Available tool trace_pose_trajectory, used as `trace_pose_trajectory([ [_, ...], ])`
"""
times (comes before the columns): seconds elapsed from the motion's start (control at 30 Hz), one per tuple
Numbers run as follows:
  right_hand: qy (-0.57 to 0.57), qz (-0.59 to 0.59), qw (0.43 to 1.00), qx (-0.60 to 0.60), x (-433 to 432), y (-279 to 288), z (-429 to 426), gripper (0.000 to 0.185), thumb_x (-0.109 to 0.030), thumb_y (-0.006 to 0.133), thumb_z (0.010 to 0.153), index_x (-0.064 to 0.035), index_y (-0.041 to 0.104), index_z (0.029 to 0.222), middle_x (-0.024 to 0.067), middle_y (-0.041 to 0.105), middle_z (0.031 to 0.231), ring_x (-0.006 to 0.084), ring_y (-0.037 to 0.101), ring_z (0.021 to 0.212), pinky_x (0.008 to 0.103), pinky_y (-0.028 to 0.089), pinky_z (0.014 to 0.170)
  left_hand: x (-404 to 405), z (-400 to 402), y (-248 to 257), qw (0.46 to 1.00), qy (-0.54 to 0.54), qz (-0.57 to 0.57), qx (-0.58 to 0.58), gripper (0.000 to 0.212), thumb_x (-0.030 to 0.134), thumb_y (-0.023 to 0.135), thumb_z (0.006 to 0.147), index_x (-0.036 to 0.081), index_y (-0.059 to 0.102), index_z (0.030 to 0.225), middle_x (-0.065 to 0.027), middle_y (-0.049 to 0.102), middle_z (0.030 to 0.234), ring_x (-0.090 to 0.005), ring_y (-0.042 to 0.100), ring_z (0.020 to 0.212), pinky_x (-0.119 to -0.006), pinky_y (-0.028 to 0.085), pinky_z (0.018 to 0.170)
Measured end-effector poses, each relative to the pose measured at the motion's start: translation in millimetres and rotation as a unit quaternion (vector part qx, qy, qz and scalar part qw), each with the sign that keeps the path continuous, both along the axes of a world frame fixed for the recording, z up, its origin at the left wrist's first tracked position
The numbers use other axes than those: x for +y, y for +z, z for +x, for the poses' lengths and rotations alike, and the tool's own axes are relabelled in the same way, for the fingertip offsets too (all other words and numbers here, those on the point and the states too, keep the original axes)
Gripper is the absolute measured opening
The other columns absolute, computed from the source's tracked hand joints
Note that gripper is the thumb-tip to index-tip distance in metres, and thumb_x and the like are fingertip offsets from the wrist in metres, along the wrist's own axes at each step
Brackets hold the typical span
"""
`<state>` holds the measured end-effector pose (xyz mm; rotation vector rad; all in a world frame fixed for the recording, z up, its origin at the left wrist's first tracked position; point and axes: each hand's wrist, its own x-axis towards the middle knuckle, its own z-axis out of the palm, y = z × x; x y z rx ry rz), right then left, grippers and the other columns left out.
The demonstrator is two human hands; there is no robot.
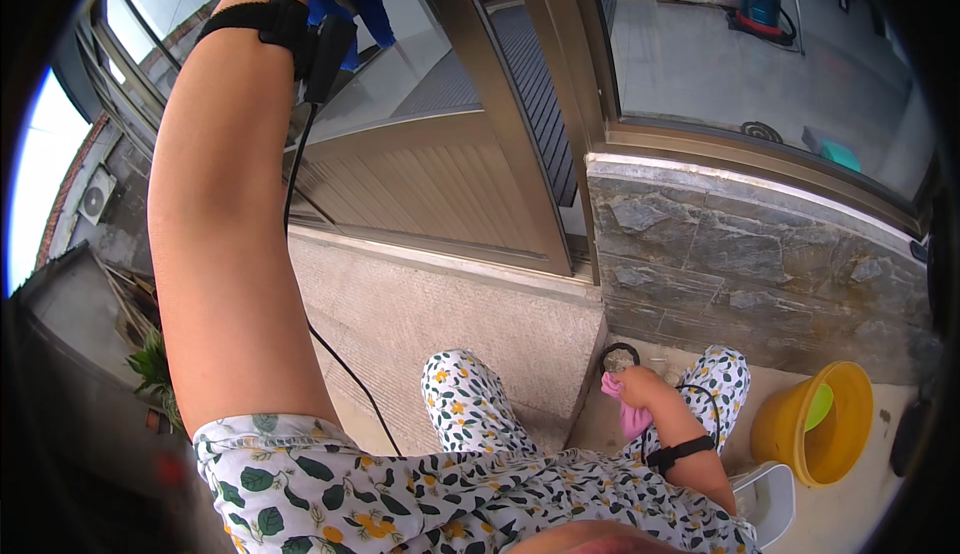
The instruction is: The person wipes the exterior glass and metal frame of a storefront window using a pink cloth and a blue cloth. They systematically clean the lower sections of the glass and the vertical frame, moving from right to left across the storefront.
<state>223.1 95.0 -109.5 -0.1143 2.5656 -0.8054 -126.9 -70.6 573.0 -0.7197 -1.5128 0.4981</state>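
Note:
My right hand (641, 387) is closed on a pink cloth (634, 420), low between my knees. Just beyond it is a small round thing with a black rim (619, 357), partly hidden. My left arm reaches up along the glass door, and its hand is out of view past the top edge. Before me stand the metal-framed glass door (442, 179) and a fixed glass pane (697, 74) above a stone-tiled wall (697, 261). Both arms wear black straps, with a dark cable hanging from the left one.
A yellow bucket (776, 419) with a green item inside stands at right, beside a white plastic container (780, 505). A stone step (450, 306) lies below the door. Behind glass are a vacuum cleaner (757, 3) and a person's blue-clad legs, perhaps reflected. A potted plant is at far left.

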Motion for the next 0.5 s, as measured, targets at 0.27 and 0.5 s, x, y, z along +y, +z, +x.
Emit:
trace_pose_trajectory([
  [0.27, -0.004, 0.031, 0.999, -0.01, -4, 10, -4, 0.024, -0.012, 0.058, 0.086, -0.009, 0.072, 0.106, 0.0201, 0.069, 0.108, 0.0375, 0.067, 0.101, 0.0433, 0.054, 0.086, -41, -24, -6, 0.995, 0.09, 0.03, -0.041, 0.043, 0.01, 0.052, 0.089, 0.009, 0.049, 0.132, -0.023, 0.067, 0.093, -0.0404, 0.067, 0.087, -0.049, 0.053, 0.074],
  [0.5, -0.002, 0.021, 1.0, 0.0, -2, 9, -3, 0.026, -0.011, 0.056, 0.088, -0.0098, 0.071, 0.109, 0.0199, 0.068, 0.109, 0.0378, 0.066, 0.101, 0.0437, 0.053, 0.086, -63, 6, -55, 0.976, 0.172, 0.094, -0.09, 0.077, 0.007, 0.052, 0.087, 0.016, 0.021, 0.157, -0.02, 0.067, 0.098, -0.0364, 0.067, 0.091, -0.046, 0.054, 0.079],
])
